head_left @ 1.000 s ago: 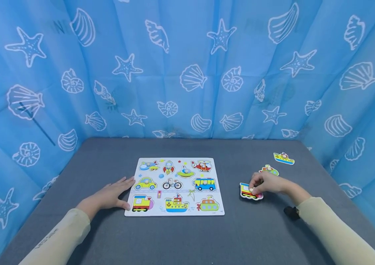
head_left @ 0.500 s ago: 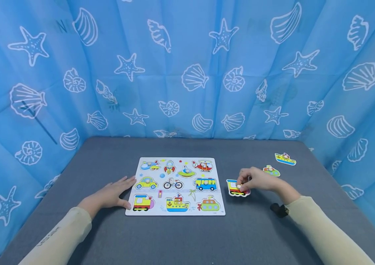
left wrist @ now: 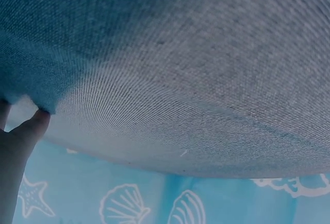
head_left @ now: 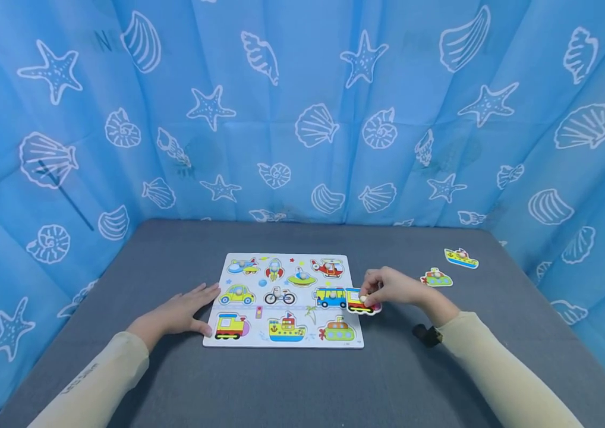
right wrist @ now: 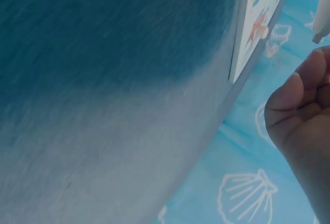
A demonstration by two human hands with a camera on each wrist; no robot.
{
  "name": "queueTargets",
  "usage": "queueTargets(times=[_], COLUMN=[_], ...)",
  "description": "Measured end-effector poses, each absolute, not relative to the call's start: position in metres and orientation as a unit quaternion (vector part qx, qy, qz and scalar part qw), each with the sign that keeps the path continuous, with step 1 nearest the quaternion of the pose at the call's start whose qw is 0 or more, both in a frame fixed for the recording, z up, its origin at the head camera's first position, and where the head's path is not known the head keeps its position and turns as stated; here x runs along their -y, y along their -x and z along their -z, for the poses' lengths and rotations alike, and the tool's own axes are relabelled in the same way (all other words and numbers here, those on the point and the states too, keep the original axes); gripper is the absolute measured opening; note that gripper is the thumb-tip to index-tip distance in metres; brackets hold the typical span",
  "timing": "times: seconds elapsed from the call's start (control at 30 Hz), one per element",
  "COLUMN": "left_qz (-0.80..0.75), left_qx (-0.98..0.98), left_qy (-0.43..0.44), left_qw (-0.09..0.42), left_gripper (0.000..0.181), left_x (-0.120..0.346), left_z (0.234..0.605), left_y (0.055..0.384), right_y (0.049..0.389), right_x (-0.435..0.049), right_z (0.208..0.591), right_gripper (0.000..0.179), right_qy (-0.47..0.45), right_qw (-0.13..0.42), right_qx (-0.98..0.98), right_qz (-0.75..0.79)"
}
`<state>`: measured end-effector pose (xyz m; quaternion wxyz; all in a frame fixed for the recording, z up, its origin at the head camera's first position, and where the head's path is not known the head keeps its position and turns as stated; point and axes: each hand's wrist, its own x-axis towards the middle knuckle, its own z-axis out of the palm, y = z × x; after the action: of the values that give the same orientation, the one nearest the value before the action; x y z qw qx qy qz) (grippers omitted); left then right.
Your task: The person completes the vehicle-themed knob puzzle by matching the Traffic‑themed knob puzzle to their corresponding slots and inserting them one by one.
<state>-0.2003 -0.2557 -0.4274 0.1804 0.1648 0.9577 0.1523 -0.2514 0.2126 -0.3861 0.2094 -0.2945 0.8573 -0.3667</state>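
My right hand [head_left: 396,288] pinches the small knob of a train puzzle piece [head_left: 355,302], held above the right edge of the white puzzle board [head_left: 294,258]. The piece overlaps the board's edge beside the bus piece [head_left: 326,297]. In the right wrist view the curled fingers [right wrist: 304,82] show, with part of the train piece [right wrist: 324,12] at the upper right corner. My left hand [head_left: 182,312] lies at the board's left edge with fingers spread. The left wrist view catches only some of its fingers at the left side. On the board's bottom row are train, ship and submarine pictures.
A submarine piece [head_left: 436,277] and a ship piece [head_left: 461,258] lie on the grey table [head_left: 292,386] to the right of the board. Knobbed pieces, including a car [head_left: 236,295] and a helicopter [head_left: 328,268], sit in the board. A blue curtain [head_left: 302,89] hangs behind.
My right hand has carried the train piece leftward from the table right of the board to above the board's right edge. The left hand stays in place.
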Motion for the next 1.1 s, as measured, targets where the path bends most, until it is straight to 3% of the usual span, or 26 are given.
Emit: queueTargets(times=[1.1], left_qz=[-0.149], left_qx=[-0.957], left_qy=[-0.172], left_qw=[0.178], left_gripper=[0.107], left_x=[0.258], left_z=[0.427], left_y=[0.202], right_y=[0.247], right_x=[-0.117], right_z=[0.393], right_gripper=[0.005], right_qy=[0.304], right_qw=[0.227], right_qx=[-0.840], right_qz=[0.387])
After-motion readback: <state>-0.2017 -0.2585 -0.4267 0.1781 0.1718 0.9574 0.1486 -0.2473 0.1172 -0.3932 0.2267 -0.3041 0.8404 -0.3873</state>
